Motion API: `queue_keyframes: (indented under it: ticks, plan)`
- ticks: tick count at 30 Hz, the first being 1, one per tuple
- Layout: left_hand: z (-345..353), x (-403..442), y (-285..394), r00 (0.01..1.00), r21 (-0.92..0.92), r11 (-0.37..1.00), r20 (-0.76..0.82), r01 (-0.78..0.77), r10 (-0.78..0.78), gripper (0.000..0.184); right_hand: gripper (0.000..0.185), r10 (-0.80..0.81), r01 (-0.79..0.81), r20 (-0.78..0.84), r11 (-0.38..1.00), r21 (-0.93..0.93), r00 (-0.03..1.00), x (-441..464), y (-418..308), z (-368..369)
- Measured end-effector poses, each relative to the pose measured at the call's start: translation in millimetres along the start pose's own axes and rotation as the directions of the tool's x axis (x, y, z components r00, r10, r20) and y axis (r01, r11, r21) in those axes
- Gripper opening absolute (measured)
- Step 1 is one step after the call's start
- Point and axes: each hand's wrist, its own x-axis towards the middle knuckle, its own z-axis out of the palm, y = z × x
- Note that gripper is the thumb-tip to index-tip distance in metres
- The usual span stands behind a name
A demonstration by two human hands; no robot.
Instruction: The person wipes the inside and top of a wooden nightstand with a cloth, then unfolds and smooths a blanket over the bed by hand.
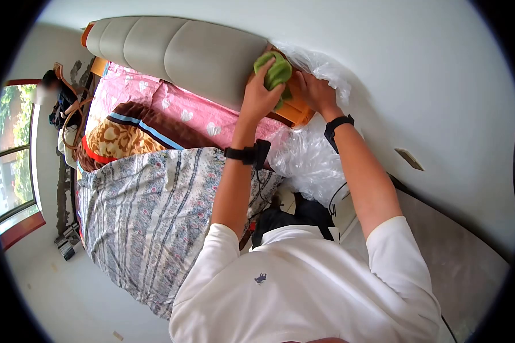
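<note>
While L hand [261, 98] grips crumpled green cloth [279, 71]: prob. soft, light; hold bunched middle.
R hand [319, 93]: open, at orange wooden panel [296, 111], R of gray padded headboard [212, 54].

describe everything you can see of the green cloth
The green cloth is plain, soft-looking fabric, bunched into uneven folds. The left hand grips it, fingers and thumb across its near side. It sits at the end of the grey padded headboard, over orange-brown wood, with the right hand beside it. Its full shape is hidden.
</note>
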Motion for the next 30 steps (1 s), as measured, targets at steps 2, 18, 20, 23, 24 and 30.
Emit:
queue_keyframes:
  ticks: [2, 18, 20, 23, 24, 30]
  plan:
    - [-0.6, 14.8, -0.6, 0.963, 0.275, 0.958, -0.229, -0.078, 0.144, 0.056, 0.039, -0.02, 0.02, -0.017, 1.0, -0.006, 1.0, 3.3, -1.8, -0.9]
    - [-17.9, -48.0, -29.3, 0.949, 0.309, 0.937, -0.307, 0.162, -0.063, 0.061, 0.041, -0.058, 0.056, -0.116, 0.998, -0.021, 0.991, 1.1, -6.8, 3.8]
    - [-19.0, -47.7, -25.7, 0.957, 0.326, 0.924, -0.268, 0.2, -0.113, 0.063, 0.041, -0.046, 0.045, -0.092, 0.999, -0.017, 0.995, 1.6, -6.2, 5.5]
    - [-14.0, -44.2, -26.1, 0.958, 0.39, 0.891, -0.251, 0.234, -0.142, 0.065, 0.041, -0.017, 0.016, -0.067, 1.0, -0.019, 0.998, 1.7, -6.6, 4.7]
    - [-14.0, -43.5, -27.6, 0.962, 0.399, 0.894, -0.251, 0.204, -0.108, 0.067, 0.041, -0.025, 0.024, -0.06, 1.0, -0.014, 0.998, 1.6, -6.7, 4.9]
    - [-12.4, -23.5, -24.5, 0.959, 0.514, 0.811, -0.183, 0.279, -0.214, 0.07, 0.041, -0.007, 0.005, -0.071, 1.0, -0.023, 0.997, 2.3, -8.5, 3.8]
